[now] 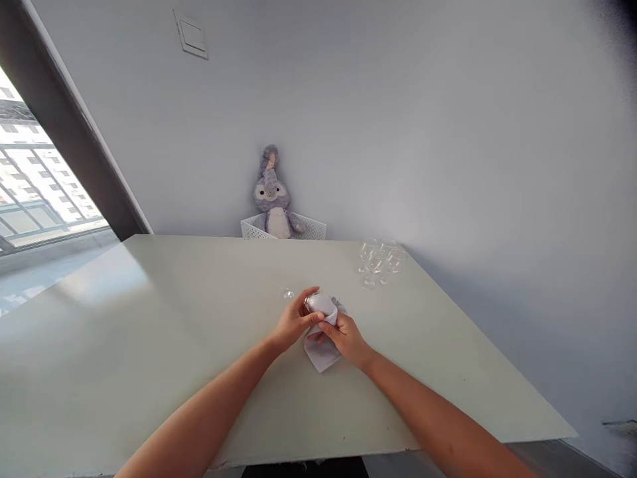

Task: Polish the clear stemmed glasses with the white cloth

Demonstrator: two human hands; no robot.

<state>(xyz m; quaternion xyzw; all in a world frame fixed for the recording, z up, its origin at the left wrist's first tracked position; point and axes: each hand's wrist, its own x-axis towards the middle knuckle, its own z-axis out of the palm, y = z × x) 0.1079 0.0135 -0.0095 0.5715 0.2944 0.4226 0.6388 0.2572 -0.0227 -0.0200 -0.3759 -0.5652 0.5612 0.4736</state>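
Near the middle of the view, my left hand (297, 320) is closed around a clear glass (308, 303), its thumb toward my other hand. A pale cloth (323, 355) covers part of the glass and hangs down below it. My right hand (347, 335) pinches the cloth at the glass's right side. The two hands are close together above the table. Much of the glass is hidden by fingers and cloth. Just beyond my left hand, a small clear glass piece (287, 293) lies on the table; its full shape is unclear.
Several clear stemmed glasses (382, 260) stand together at the back right of the pale table (199, 318). Beyond the back edge, a grey plush rabbit (277, 202) sits in a white perforated basket (315, 230). A wall rises behind; a window is at left.
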